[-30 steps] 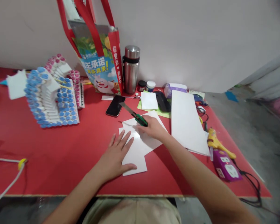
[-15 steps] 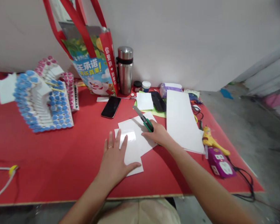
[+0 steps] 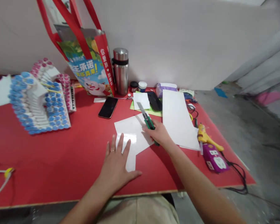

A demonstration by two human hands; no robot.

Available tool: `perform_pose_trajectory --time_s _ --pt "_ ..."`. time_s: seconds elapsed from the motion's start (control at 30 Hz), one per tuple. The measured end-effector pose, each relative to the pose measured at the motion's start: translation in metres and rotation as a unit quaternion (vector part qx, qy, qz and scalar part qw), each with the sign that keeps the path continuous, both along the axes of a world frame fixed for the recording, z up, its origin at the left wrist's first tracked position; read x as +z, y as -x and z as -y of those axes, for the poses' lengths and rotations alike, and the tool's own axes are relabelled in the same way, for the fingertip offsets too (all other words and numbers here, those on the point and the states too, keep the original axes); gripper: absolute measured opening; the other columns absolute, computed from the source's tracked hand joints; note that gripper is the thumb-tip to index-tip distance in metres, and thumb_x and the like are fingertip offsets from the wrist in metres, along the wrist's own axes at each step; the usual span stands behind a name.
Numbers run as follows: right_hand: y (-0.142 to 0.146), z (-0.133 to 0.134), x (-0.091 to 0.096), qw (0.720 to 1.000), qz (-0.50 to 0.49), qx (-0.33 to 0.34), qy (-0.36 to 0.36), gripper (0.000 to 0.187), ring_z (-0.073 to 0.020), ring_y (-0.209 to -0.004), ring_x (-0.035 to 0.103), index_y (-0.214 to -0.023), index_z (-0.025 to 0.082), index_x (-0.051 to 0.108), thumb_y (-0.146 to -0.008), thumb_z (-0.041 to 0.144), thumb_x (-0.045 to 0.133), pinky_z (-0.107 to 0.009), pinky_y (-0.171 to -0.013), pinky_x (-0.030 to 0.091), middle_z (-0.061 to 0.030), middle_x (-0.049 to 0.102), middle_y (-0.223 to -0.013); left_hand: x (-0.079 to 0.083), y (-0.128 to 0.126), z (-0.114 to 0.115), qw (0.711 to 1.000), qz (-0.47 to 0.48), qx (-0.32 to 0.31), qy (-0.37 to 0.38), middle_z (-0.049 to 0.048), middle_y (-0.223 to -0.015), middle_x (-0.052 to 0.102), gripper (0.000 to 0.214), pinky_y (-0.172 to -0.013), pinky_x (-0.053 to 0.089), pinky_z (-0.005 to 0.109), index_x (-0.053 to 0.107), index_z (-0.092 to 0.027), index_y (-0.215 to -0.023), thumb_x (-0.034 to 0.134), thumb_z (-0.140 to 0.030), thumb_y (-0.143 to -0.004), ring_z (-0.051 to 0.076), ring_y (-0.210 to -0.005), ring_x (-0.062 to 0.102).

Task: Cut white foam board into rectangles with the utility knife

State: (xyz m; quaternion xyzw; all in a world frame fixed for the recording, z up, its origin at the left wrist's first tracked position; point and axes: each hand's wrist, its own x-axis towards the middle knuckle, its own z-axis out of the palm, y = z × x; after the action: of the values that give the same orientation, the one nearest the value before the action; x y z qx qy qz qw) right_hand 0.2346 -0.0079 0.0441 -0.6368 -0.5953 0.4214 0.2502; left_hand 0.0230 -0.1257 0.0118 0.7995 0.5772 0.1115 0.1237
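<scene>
My left hand lies flat with fingers spread on a small white card in the middle of the red table. A second white sheet lies under it, a little further back. My right hand is closed round a green utility knife; its blade is extended and points away from me, over the far right corner of that sheet.
A long white board lies right of my hand, with a yellow glue gun and purple power strip beyond. A black phone, steel flask, printed bag, small jars and a blue-and-pink cap model stand behind.
My right hand has turned the knife so the blade points more straight away and has shifted right. My left hand has slid toward me on the card. The view has drifted right.
</scene>
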Motion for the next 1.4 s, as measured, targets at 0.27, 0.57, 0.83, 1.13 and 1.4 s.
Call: perform_pose_trajectory --time_s 0.27,0.57,0.83,1.13,1.4 --pt "-0.017 -0.017 0.015 0.992 -0.034 -0.095 0.081 0.025 -0.0112 -0.034 0.045 -0.092 0.021 0.05 -0.078 0.021 0.071 -0.021 -0.036 0.035 0.0084 0.05 -0.043 0.001 0.016 0.003 0.999 -0.013 0.0 -0.036 0.0179 -0.167 0.021 0.075 -0.117 0.031 0.061 0.036 -0.013 -0.153 0.058 -0.031 -0.084 0.044 -0.15 0.024" --pt "-0.036 -0.014 0.041 0.969 -0.202 -0.042 0.134 0.043 -0.0064 -0.032 0.037 -0.072 0.022 0.047 -0.064 0.033 0.087 -0.019 -0.032 0.027 0.009 0.045 -0.04 0.014 0.041 0.001 0.986 0.118 0.016 -0.112 0.012 -0.165 0.028 0.063 -0.117 0.037 0.051 0.043 -0.023 -0.148 0.06 -0.029 -0.088 0.032 -0.147 0.036" --pt "-0.049 0.002 0.094 0.967 -0.082 0.037 -0.237 0.012 -0.0179 -0.07 0.069 -0.077 0.02 0.07 -0.069 0.023 0.078 -0.027 -0.061 0.055 -0.0036 0.074 -0.079 0.044 0.117 -0.012 0.927 0.222 0.262 -0.151 0.0116 -0.153 0.046 0.059 -0.11 0.045 0.057 0.056 -0.026 -0.138 0.065 -0.052 -0.086 0.036 -0.138 0.048" --pt "-0.053 0.03 0.021 0.988 -0.009 0.14 -0.062 0.038 -0.0225 -0.09 0.071 -0.112 0.018 0.075 -0.077 0.018 0.061 -0.032 -0.084 0.054 -0.0073 0.077 -0.101 0.031 0.122 -0.011 0.95 0.192 0.229 -0.091 0.0128 -0.151 0.048 0.058 -0.113 0.043 0.054 0.055 -0.023 -0.137 0.063 -0.053 -0.087 0.032 -0.139 0.047" --pt "-0.046 0.037 0.021 0.983 -0.086 0.081 -0.144 0.015 -0.0219 -0.1 0.068 -0.09 0.019 0.072 -0.079 0.018 0.063 -0.034 -0.09 0.051 -0.0067 0.074 -0.106 0.03 0.119 -0.01 0.949 0.193 0.238 -0.079 0.0117 -0.152 0.048 0.059 -0.115 0.041 0.052 0.054 -0.024 -0.138 0.063 -0.052 -0.087 0.031 -0.14 0.046"
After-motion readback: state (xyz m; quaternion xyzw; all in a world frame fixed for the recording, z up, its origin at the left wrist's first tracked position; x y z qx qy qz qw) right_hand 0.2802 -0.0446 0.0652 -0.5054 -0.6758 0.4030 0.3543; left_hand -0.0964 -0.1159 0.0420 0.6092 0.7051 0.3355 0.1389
